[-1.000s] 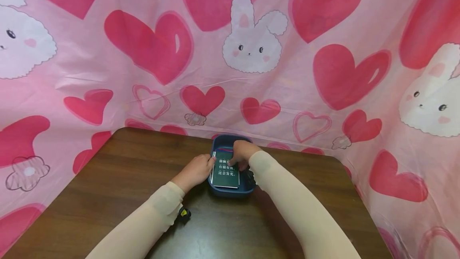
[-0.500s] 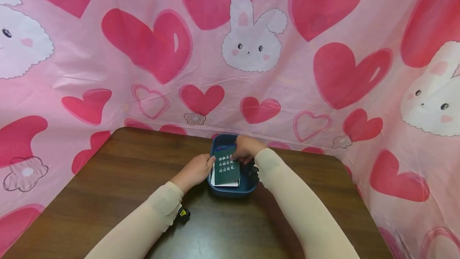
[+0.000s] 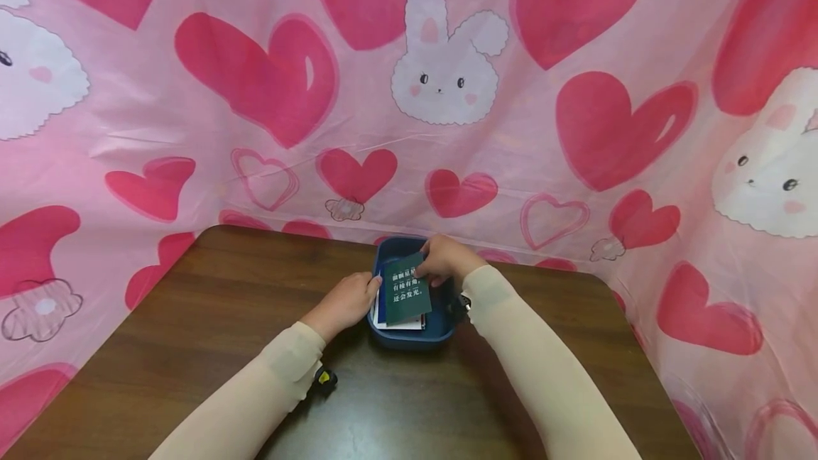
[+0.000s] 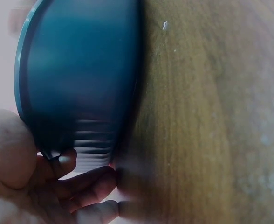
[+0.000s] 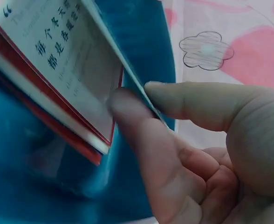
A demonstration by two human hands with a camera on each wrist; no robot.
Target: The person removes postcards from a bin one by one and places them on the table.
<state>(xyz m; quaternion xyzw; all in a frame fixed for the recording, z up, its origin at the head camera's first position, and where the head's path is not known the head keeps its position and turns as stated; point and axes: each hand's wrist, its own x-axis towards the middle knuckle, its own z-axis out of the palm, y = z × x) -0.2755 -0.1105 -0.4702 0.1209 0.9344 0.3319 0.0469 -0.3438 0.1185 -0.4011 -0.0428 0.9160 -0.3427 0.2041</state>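
A blue plastic bin point(image 3: 409, 341) stands near the table's back edge. My left hand point(image 3: 345, 302) grips its left wall, thumb at the rim and fingers on the outside; the left wrist view shows these fingers point(image 4: 88, 184) bent by the ribbed side. My right hand point(image 3: 450, 259) pinches the upper right edge of a thin dark green notebook point(image 3: 407, 307) with white Chinese lettering, held tilted over the bin. Under it lies a stack, with a white, lettered notebook point(image 5: 71, 60) on top and red edges below, in the right wrist view.
The bin stands on a brown wooden table point(image 3: 211, 318). Behind it and at both sides hangs a pink cloth point(image 3: 358, 119) with hearts and rabbits. A black wrist device point(image 3: 325, 380) with a yellow mark sits at my left cuff.
My right hand has lifted the green notebook off the stack and drawn it slightly right, tilting it and baring the notebooks below. My left hand stays on the bin.
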